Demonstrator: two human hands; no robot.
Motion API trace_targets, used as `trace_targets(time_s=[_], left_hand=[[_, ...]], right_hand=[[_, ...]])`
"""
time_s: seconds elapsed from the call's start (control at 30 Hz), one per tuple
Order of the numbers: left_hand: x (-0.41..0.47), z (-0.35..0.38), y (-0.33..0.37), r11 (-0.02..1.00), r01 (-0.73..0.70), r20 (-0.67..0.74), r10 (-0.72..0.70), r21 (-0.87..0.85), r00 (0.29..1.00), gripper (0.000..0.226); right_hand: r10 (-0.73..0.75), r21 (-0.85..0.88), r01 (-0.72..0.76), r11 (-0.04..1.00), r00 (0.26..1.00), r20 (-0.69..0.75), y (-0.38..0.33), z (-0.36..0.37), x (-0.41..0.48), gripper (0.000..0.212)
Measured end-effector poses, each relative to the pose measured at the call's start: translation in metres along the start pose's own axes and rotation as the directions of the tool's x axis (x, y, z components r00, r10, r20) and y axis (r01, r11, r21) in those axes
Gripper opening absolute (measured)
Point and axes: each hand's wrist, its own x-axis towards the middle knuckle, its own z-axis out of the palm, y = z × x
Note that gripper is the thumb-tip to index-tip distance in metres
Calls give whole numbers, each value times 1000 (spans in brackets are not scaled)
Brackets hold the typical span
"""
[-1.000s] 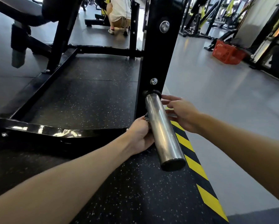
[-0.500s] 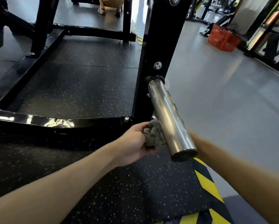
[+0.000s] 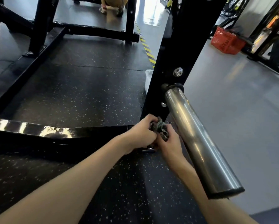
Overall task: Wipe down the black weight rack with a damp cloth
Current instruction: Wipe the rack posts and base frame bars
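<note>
The black weight rack's upright post (image 3: 182, 50) rises in the middle, with a steel plate peg (image 3: 195, 136) sticking out toward me. Its glossy base bar (image 3: 38, 130) runs left along the floor. At the foot of the post, both hands hold a bunched grey patterned cloth (image 3: 161, 132). My left hand (image 3: 140, 135) grips it from the left, my right hand (image 3: 171, 143) from the right, just under the peg. Most of the cloth is hidden inside the fingers.
A translucent plastic tub (image 3: 147, 81) stands behind the post. Yellow-black hazard tape (image 3: 146, 46) edges the speckled rubber mat (image 3: 74, 88). A red basket (image 3: 226, 41) sits on the grey floor at right. A crouching person (image 3: 113, 5) is at the far top.
My right hand came from behind the peg and joined the left on the cloth at the post's foot. The view moved lower and closer to the rack.
</note>
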Motion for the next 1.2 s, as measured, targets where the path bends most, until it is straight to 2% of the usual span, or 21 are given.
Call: trace_targets(time_s=[0.1, 0.17, 0.27, 0.37, 0.47, 0.5, 0.6, 0.63, 0.7, 0.8, 0.83, 0.93, 1.0, 1.07, 1.13, 1.2], left_hand=[[12, -9, -9, 995, -74, -288, 89, 61, 953, 39], [20, -12, -14, 993, -115, -399, 105, -1, 911, 43], [26, -10, -22, 985, -141, -287, 107, -99, 952, 68], [28, -10, -33, 985, -153, -194, 134, -84, 972, 88], [28, -14, -43, 981, -168, -132, 154, -102, 979, 99], [27, -14, -43, 979, -164, -115, 150, -121, 982, 100], [24, -12, -41, 971, -182, -141, 161, -151, 977, 102], [23, -11, -42, 970, -188, -154, 164, -156, 974, 103], [26, -12, -46, 971, -195, -153, 173, -137, 973, 105], [28, -12, -48, 971, -195, -159, 172, -138, 972, 100], [27, -12, -47, 969, -198, -177, 171, -149, 969, 95], [23, -15, -54, 981, -127, -308, 77, -148, 948, 65], [21, -19, -67, 981, 6, -338, -73, -195, 938, 46], [18, -23, -78, 925, 100, -243, -199, -366, 949, 37], [13, -24, -81, 823, 85, -177, -220, -561, 959, 34], [11, -24, -81, 794, 20, -214, -188, -607, 959, 30]], right_hand=[[-32, 21, 38, 999, 973, -231, -6, 11, 19, 26], [-43, -46, 29, 999, 940, -338, 4, 20, 28, 12], [-325, -325, 203, 924, 865, -382, 30, 42, 35, 15], [-493, -498, 325, 804, 832, -254, 47, 38, 41, 19], [-462, -425, 288, 858, 794, -396, 53, 28, 49, 23], [-463, -430, 284, 857, 789, -403, 59, 28, 50, 23], [-500, -532, 345, 774, 847, -179, 72, 32, 44, 27], [-483, -518, 347, 782, 863, -150, 79, 28, 45, 27], [-420, -473, 285, 834, 883, -210, 84, 22, 49, 24], [-455, -508, 317, 801, 873, -174, 82, 22, 44, 18], [-427, -480, 298, 825, 885, -184, 83, 21, 44, 18], [-290, -375, 155, 914, 896, -336, 87, 26, 43, 13], [-320, -353, 225, 908, 917, -239, 85, 44, 34, 13], [-351, -270, 317, 909, 932, -87, 76, 65, 25, 14], [-309, -151, 298, 942, 949, -54, 72, 76, 24, 13], [-272, -180, 262, 948, 962, -35, 75, 77, 28, 22]])
